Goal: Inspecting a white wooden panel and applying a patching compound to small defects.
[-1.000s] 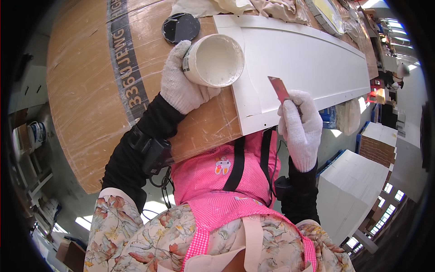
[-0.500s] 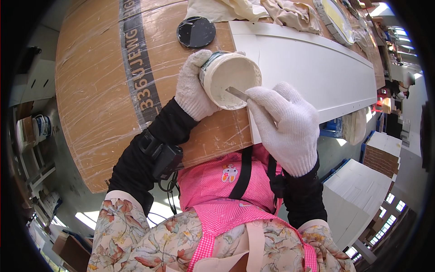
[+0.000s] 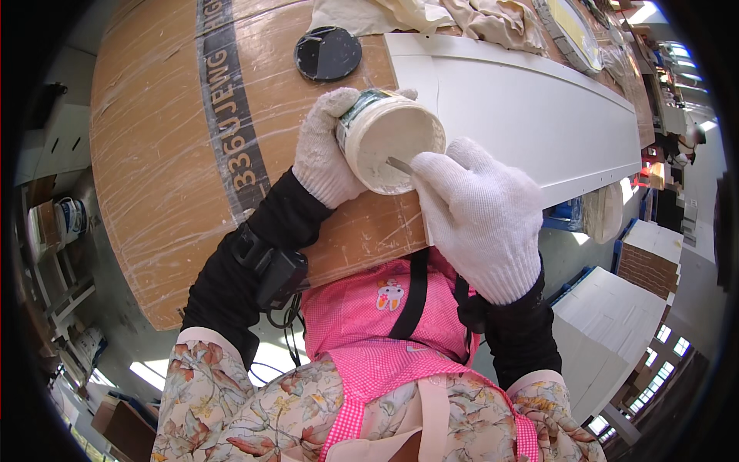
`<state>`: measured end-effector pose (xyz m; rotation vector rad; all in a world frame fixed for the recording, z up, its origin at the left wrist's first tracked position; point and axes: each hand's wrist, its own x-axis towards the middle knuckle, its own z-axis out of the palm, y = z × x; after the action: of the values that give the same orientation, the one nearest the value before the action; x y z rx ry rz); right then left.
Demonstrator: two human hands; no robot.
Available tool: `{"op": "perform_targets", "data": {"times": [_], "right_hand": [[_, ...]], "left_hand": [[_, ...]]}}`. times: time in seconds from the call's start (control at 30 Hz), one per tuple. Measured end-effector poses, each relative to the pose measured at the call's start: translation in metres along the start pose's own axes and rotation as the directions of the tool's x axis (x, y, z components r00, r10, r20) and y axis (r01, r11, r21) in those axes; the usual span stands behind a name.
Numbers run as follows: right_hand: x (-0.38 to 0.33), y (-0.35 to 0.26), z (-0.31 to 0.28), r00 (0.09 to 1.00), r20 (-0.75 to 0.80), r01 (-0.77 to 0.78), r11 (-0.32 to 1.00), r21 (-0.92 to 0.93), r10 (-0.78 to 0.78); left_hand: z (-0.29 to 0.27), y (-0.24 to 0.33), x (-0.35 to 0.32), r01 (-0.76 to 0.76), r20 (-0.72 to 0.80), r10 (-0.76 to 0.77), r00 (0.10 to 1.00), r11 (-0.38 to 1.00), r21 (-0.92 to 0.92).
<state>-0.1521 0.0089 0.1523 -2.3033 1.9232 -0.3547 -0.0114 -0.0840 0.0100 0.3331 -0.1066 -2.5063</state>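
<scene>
My left hand, in a white knit glove, is wrapped round a white tub and tips its open mouth toward me. Off-white paste coats the inside of the tub. My gloved right hand pinches a small flat metal blade, like a putty knife, whose tip reaches into the tub near its lower right rim. Its handle is hidden in my fingers. Beyond the tub lies a round black lid with pale smears. A white panel with a raised border lies to the right, partly behind my right hand.
Plastic-wrapped brown cardboard covers the worktop. Cream cloths are heaped at the far edge, near a round container with yellowish contents. Stacked white panels stand on the floor to the right. A person is far off at right.
The knife has gone a little lower in the tub and less of its blade shows. My right hand has shifted slightly left and down. The tub is tilted slightly differently.
</scene>
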Motion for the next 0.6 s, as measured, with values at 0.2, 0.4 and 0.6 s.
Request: {"op": "perform_targets", "data": {"times": [0.2, 0.4, 0.6], "right_hand": [[0.0015, 0.0002, 0.0023, 0.999, 0.038, -0.027, 0.999, -0.017, 0.028], [0.0014, 0.0015, 0.0052, 0.997, 0.049, -0.058, 0.998, 0.02, 0.057], [0.0024, 0.0035, 0.0091, 0.994, 0.02, -0.114, 0.984, 0.135, 0.112]], "left_hand": [[-0.0032, -0.0008, 0.0008, -0.017, 0.025, 0.017, 1.0, 1.0, 0.006], [-0.0006, -0.0017, 0.0009, -0.026, 0.013, 0.026, 1.0, 1.0, 0.003], [-0.0033, -0.0013, 0.0009, -0.029, 0.01, 0.029, 1.0, 0.999, 0.023]]}}
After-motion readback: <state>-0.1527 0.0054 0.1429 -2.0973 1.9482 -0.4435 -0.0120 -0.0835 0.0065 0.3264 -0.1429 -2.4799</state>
